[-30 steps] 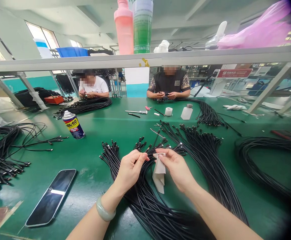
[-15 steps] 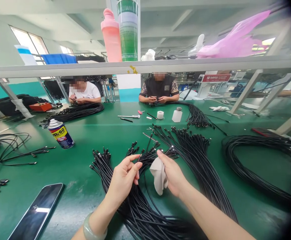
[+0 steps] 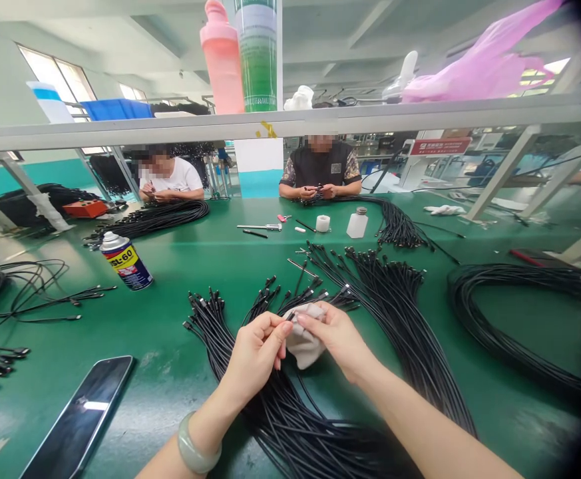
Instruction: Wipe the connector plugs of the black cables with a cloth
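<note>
My left hand is closed in a pinch on the end of a black cable, close to its connector. Fingers of my right hand are closed on a pale cloth, which bunches around the cable's tip. The two hands nearly meet in front of me, above a large bundle of black cables lying on the green table. Cloth and fingers partly hide the connector. A second cable bundle fans out just right of my hands.
A spray can and a phone are on the left. Coiled cables lie at the right. A caliper, a tape roll and a clear bottle stand farther back. Two people sit opposite, beneath a shelf.
My right hand has brought the cloth left and up against the cable tip, where the hands were apart before. My left hand keeps its pinch on the cable.
</note>
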{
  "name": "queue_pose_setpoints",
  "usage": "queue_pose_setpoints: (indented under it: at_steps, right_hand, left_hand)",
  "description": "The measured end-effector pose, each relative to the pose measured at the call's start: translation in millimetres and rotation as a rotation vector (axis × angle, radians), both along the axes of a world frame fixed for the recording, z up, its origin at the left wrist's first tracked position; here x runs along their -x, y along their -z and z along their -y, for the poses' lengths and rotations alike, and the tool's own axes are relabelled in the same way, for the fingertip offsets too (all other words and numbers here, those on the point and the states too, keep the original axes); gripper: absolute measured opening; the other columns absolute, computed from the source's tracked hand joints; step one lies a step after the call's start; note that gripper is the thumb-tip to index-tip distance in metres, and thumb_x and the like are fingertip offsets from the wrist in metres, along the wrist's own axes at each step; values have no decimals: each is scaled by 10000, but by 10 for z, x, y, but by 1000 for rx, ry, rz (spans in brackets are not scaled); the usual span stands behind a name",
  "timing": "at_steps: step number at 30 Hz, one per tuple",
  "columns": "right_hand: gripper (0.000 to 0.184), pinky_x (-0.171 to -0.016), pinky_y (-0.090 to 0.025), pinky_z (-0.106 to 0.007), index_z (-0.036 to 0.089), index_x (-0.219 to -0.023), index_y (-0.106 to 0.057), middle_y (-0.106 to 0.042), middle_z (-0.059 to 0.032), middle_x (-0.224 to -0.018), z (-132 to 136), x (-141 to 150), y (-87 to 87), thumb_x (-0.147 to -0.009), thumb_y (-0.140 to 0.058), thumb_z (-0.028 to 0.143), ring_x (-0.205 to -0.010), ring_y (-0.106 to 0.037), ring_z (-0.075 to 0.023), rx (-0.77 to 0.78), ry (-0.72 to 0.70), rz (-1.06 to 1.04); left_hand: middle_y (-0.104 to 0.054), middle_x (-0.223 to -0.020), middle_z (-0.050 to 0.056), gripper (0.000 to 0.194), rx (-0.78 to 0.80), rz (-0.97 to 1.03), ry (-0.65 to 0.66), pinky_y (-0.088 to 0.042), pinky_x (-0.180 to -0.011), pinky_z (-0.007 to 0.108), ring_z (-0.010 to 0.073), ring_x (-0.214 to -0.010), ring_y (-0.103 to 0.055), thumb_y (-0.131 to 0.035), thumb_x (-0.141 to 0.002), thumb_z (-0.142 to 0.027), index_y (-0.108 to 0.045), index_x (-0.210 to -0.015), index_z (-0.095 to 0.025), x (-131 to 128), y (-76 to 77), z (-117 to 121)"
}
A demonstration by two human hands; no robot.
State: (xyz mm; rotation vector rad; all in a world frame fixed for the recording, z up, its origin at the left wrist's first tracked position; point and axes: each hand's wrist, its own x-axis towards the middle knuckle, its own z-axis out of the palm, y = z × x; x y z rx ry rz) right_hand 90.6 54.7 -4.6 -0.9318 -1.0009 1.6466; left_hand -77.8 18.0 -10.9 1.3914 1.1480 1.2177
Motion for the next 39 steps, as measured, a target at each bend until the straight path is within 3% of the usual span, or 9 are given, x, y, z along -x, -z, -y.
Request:
queue_pose_setpoints:
  at_steps: [4, 7, 12, 16, 18, 23, 29, 34, 39]
  right_hand:
    - [362, -542, -368, -238, 189, -650, -593, -584, 42, -587, -22, -23, 48, -685, -879, 409, -564, -484, -122, -44, 96, 65]
    - [465, -487, -318, -238, 202, -583, -504, -479, 56, -498, -9, -10, 48, -770, -788, 520, -481, -392, -107, -12, 82, 46]
    - [330, -625, -475, -288, 195, -775, -662, -678, -24, -729, -6, -6, 6, -846, -668, 517, -641, -589, -181, 82, -12, -98]
    - [254, -651, -495, -270, 175, -958, -733, -742, -51, -894, -32, -53, -14, -817, -571, 311, -724, -632, -186, 122, -125, -207]
    - [272, -636, -493, -256, 162, -977, -738, -752, -53, -910, -53, -68, -9, -801, -557, 264, -723, -642, -178, 156, -174, -229]
    - [338, -703, -525, -302, 144, -845, -720, -748, -79, -824, -140, -75, 37, -875, -473, 372, -719, -674, -198, 275, -225, -257]
    - [101, -576, -473, -224, 169, -798, -695, -671, 18, -663, -178, -116, 69, -721, -632, 188, -548, -583, -114, 286, -217, -253]
    - [170, -586, -462, -182, 160, -837, -724, -691, 27, -713, -147, -116, 49, -714, -822, 226, -621, -602, -96, 190, -197, -208]
    - [178, -595, -483, -189, 150, -837, -741, -709, -3, -735, -159, -103, 83, -718, -835, 243, -640, -628, -108, 174, -245, -183]
  left_hand:
    - [-560, -545, -45, 353, 5, -10, -2, -354, -426, 161, 56, -408, -466, -600, -914, -501, -589, -837, -157, -3, 1, 1]
    - [-553, -540, -48, 346, 6, -26, -1, -356, -428, 160, 56, -409, -467, -596, -919, -493, -588, -837, -157, -5, 13, 6]
    - [-551, -546, -47, 347, 16, -50, 7, -355, -425, 159, 58, -411, -465, -589, -921, -495, -592, -837, -158, -1, 13, 11]
    - [-545, -542, -48, 361, 14, -86, 5, -349, -424, 160, 58, -411, -454, -578, -922, -503, -600, -827, -156, 5, -2, 24]
    - [-540, -537, -48, 364, -16, -127, -20, -344, -427, 165, 61, -414, -449, -566, -929, -500, -617, -830, -153, 6, 1, 33]
    - [-519, -525, -42, 347, -181, -315, -134, -321, -442, 187, 76, -441, -438, -541, -949, -454, -677, -847, -152, -16, 37, 42]
    - [-514, -518, -44, 313, -276, -436, -199, -291, -450, 201, 77, -445, -398, -553, -947, -403, -698, -820, -156, -26, 46, 44]
    - [-512, -534, -45, 276, -322, -447, -208, -271, -461, 202, 72, -462, -367, -572, -938, -366, -696, -816, -151, -24, 64, 40]
    - [-497, -529, -45, 281, -326, -463, -192, -273, -467, 201, 74, -473, -361, -578, -934, -362, -689, -790, -148, -33, 85, 30]
